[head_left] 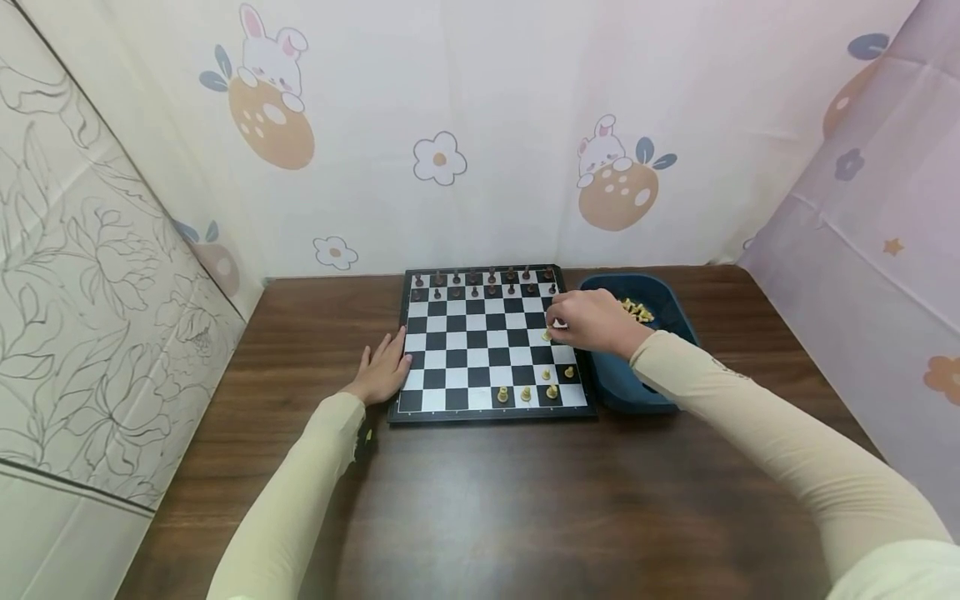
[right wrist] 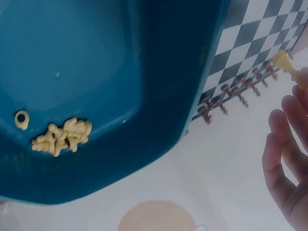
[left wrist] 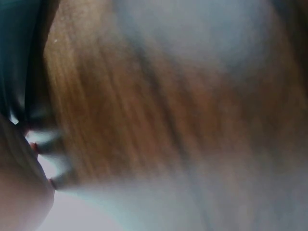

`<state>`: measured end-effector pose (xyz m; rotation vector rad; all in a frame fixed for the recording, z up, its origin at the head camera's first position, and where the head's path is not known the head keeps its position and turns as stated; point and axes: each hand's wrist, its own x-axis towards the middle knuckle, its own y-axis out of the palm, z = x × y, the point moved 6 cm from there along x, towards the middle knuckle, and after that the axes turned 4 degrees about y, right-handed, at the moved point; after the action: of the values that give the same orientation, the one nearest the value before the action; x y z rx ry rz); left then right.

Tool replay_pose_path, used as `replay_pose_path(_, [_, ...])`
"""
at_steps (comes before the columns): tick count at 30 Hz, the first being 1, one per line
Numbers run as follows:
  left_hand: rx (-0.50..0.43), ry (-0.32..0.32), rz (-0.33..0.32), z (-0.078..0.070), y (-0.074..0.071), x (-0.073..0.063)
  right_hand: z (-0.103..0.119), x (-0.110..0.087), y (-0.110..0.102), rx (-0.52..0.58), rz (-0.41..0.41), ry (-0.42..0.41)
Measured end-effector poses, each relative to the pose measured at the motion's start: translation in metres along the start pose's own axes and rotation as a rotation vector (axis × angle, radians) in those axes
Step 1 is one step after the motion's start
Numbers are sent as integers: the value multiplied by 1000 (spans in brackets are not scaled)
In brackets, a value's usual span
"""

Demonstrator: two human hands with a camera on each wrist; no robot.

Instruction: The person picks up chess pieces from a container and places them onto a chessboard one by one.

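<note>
A black-and-white chessboard [head_left: 478,359] lies on the table. My right hand [head_left: 592,321] is over its right side, pinching a cream chess piece [right wrist: 285,62], base outward in the right wrist view; its exact kind is partly covered by the fingers. My left hand [head_left: 382,370] rests with spread fingers against the board's left edge; only part of it shows in the left wrist view. Dark chess pieces [head_left: 474,291] stand in two rows at the far side. Several cream pieces [head_left: 526,393] stand at the near right corner.
Right of the board sits a blue bin [head_left: 633,398], close against it, with a heap of cream pieces [right wrist: 62,136] inside. The brown wooden table [head_left: 465,500] ends at a patterned cloth backdrop [head_left: 480,217]. The left wrist view is mostly blurred.
</note>
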<state>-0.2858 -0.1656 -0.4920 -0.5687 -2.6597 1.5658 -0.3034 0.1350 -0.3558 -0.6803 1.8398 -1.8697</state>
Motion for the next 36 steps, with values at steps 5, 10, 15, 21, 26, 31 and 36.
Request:
replay_pose_path(5, [-8, 1, 3, 1, 0, 0, 13, 0, 5, 4, 22, -35])
replay_pose_path(10, [-7, 0, -2, 2, 1, 1, 22, 1, 10, 2, 48, -49])
replay_pose_path(15, [-12, -4, -10, 2, 1, 2, 27, 0, 10, 29, 18, -82])
replay_pose_path(21, [-12, -3, -14, 2, 0, 2, 30, 2, 14, 33, 10, -97])
replay_pose_path(26, [-10, -2, -13, 2, 0, 3, 31, 4, 18, 45, 19, -92])
replay_pose_path(31, [-13, -3, -15, 3, 0, 3, 34, 5, 20, 54, 23, -91])
replay_pose_path(36, [-15, -9, -10, 3, 0, 2, 39, 5, 21, 62, 20, -111])
